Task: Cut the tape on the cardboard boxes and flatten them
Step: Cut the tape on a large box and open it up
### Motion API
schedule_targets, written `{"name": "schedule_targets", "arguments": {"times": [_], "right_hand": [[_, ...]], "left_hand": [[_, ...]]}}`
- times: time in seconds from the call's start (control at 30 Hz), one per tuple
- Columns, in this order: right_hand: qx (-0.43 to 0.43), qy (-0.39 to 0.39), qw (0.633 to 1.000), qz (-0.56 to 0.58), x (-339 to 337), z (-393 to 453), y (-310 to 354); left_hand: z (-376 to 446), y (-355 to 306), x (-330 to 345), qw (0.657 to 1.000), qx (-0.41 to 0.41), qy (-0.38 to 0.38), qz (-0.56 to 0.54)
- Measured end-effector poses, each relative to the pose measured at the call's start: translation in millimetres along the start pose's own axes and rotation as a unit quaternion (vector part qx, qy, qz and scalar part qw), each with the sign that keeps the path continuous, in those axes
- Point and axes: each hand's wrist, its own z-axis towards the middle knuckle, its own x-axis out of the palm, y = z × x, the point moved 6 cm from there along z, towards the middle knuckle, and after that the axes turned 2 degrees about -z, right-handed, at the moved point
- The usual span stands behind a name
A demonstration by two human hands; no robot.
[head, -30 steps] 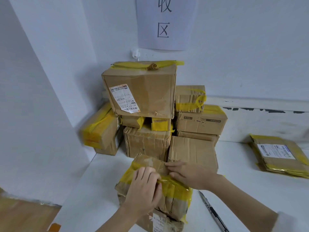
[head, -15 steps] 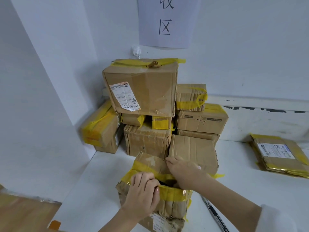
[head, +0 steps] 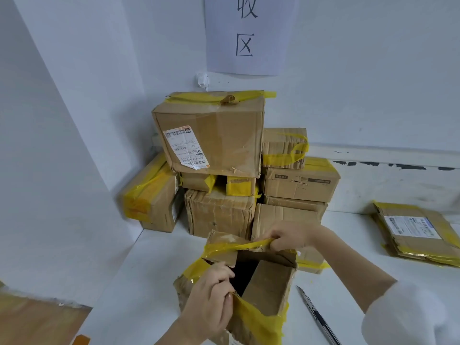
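Box [head: 268,285] flaps gripped apart (knife [head: 317,314] probably beside).

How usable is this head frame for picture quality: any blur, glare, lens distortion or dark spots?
Head view: wide-angle bending bows the wall edges; light is soft and even; slight blur on the left hand and right hand; the yellow tape shows mild sheen; the open box interior is black shadow; the knife stays readable.
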Motion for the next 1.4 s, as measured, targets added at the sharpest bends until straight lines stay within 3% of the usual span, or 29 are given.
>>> {"name": "schedule_targets", "arguments": {"times": [0.2, 0.27, 0.4, 0.53, 0.7, 0.8, 0.87, 0.97, 1.07, 1.13, 1.2, 1.4], "right_hand": [[0.007, 0.040, 0.999, 0.000, -8.5, 1.8, -1.7], [0.006, 0.037, 0.999, -0.023, -9.0, 5.9, 3.4], [-0.008, -0.017, 0.998, -0.067, -5.4, 17.9, 18.6], [0.033, -0.111, 0.961, -0.252, -12.0, 28.3, 25.5], [0.041, -0.130, 0.942, -0.306, -12.6, 35.1, 38.5], [0.013, -0.130, 0.939, -0.319, -10.8, 42.8, 50.1], [-0.012, -0.137, 0.936, -0.323, -11.8, 45.2, 56.5], [-0.056, -0.128, 0.937, -0.322, -9.4, 45.1, 63.2], [-0.119, -0.122, 0.927, -0.335, -3.1, 48.1, 76.9], [-0.144, -0.131, 0.920, -0.339, -1.4, 53.5, 85.9], [-0.155, -0.140, 0.915, -0.344, 0.3, 58.0, 91.4], [-0.165, -0.155, 0.923, -0.310, -0.3, 61.0, 88.6]], "left_hand": [[7.4, -9.2, -7.3, 0.999, -0.037, 0.030, 0.014], [11.2, -17.4, 0.7, 0.993, -0.080, 0.085, 0.029], [24.3, -28.8, 19.7, 0.965, -0.108, 0.232, 0.053], [37.0, -4.3, 11.1, 0.929, -0.162, 0.329, 0.055], [50.5, 20.4, 9.2, 0.921, -0.164, 0.350, -0.043], [65.0, 30.5, -0.9, 0.943, -0.094, 0.319, -0.034], [77.8, 34.6, -12.9, 0.950, 0.021, 0.307, 0.055], [69.6, 36.7, -12.4, 0.879, 0.245, 0.378, 0.155], [47.1, 37.0, -5.9, 0.773, 0.364, 0.484, 0.190], [43.0, 38.7, -0.6, 0.728, 0.376, 0.528, 0.223], [48.4, 42.2, 3.4, 0.705, 0.346, 0.565, 0.253], [51.1, 42.7, 14.7, 0.717, 0.326, 0.562, 0.251]]}}
